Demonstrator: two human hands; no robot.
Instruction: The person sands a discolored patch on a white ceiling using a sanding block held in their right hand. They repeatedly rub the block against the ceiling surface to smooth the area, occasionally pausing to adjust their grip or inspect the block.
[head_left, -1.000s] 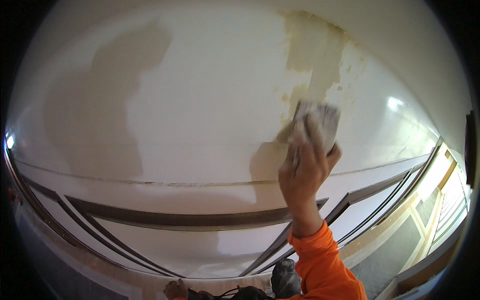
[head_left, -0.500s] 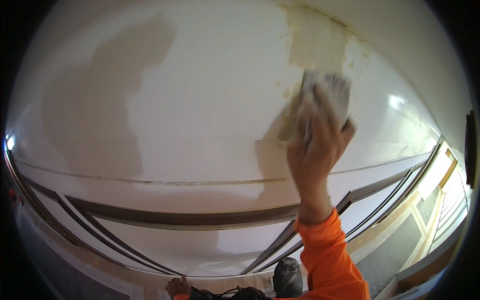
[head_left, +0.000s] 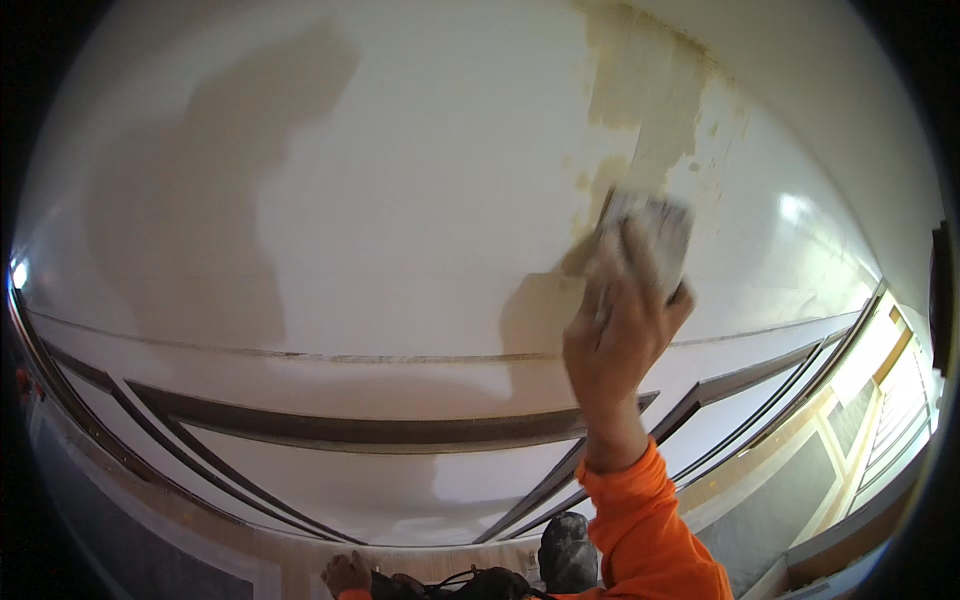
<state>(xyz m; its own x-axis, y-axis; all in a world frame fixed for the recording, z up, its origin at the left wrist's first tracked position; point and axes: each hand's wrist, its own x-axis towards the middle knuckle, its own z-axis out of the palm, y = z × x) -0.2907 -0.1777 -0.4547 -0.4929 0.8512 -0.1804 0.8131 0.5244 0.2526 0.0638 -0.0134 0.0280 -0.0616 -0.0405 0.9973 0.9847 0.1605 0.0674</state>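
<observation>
Found in the fingers [head_left: 640, 250] of the right hand [head_left: 622, 325]: a flat, pale, streaked block [head_left: 668, 218], firmly gripped by its lower part and backed by outstretched digits. Judged so held to spread pressure over the flat face and to hold knuckles clear of the wall [head_left: 420, 190]. Too blurred to establish the material. Located at the lower end of a tan, uneven patch [head_left: 665, 100], apparently laid against the wall, without certainty of full contact from this angle. Noted beyond the wrist: an orange sleeve [head_left: 650, 520], extended upward from the lower edge, likely for reach above the panelling. Noted below the block: a thin rough seam [head_left: 400, 358] across the wall, then dark trim [head_left: 350, 430], probably fixed there to frame the lower panels. Seen at the lower edge: the left hand [head_left: 346, 574], well apart from the block, possibly placed low for balance. Loosely curled; cannot tell of any grasp there. Seen between both arms: a dusty dark shape [head_left: 568, 553], perhaps a shoe or knee. Recorded farther out, at right: grey floor covering [head_left: 790, 490].
</observation>
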